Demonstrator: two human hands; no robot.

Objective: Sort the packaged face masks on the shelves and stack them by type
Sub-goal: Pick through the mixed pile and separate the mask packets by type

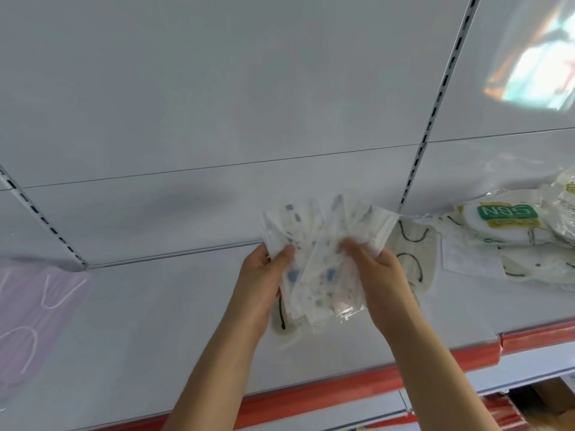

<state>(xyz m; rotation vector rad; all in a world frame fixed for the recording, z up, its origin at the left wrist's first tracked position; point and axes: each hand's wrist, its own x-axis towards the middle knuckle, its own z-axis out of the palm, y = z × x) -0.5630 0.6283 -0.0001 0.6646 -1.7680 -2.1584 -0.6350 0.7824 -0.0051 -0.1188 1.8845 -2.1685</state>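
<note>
Holding a fanned bundle of printed masks (320,259) at frame centre, both hands work above the white shelf (155,321). Left hand (264,281): grip closed on the bundle's left edge, thumb on top. Right hand (379,275): grip closed on the right edge, thumb pressing the front. Cream masks (413,253) lie on the shelf under and just right of the bundle. N95 packs (510,234) are piled at right. Pink masks (34,321) lie at lower left.
</note>
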